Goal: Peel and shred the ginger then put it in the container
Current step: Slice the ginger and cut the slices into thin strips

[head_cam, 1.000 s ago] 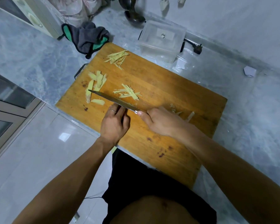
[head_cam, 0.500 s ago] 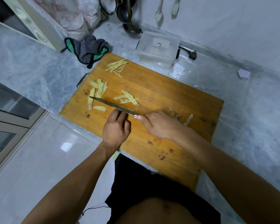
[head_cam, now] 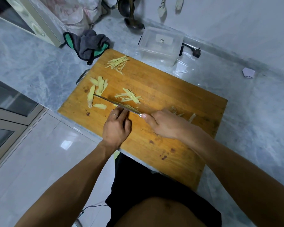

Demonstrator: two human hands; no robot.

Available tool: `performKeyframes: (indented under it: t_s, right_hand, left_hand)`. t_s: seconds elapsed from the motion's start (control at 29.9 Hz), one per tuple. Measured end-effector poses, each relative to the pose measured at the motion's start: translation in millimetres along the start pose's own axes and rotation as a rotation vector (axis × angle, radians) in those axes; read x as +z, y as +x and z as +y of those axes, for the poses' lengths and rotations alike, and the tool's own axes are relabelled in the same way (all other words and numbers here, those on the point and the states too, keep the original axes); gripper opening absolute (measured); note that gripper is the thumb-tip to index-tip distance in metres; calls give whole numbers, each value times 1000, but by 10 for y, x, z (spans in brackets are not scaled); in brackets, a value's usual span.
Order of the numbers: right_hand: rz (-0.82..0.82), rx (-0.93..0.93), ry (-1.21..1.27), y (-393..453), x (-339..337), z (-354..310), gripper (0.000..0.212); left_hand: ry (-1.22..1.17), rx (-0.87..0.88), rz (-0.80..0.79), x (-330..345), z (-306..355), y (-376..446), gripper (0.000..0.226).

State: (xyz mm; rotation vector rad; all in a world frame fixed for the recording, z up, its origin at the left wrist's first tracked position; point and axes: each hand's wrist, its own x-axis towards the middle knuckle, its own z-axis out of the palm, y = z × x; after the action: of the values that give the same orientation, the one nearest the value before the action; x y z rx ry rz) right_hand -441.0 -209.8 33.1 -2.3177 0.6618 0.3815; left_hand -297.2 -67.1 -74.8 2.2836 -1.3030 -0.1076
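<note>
On the cutting board (head_cam: pixel 162 95), two piles of ginger shreds (head_cam: pixel 118 63) and several flat ginger slices (head_cam: pixel 97 89) lie. The right hand (head_cam: pixel 166 123) grips one knife (head_cam: pixel 115 103); the left hand (head_cam: pixel 116 128), fingers extended, presses ginger beside the blade. One clear container (head_cam: pixel 161 45) sits just beyond the board.

Knife (head_cam: pixel 116 104) blade edged closer to left hand (head_cam: pixel 116 128) fingers (head_cam: pixel 120 113); new shreds beside blade.

Bare arms, 1 ring (head_cam: pixel 115 114) on left hand (head_cam: pixel 116 128), black shorts (head_cam: pixel 147 185).
</note>
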Motion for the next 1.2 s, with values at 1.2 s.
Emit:
performKeyframes:
  t_s: [1.2]
  right_hand:
    - [5,-9,-43,-27,-28,18,71]
  left_hand:
    - [22,-13,-9,7,11,-15,41]
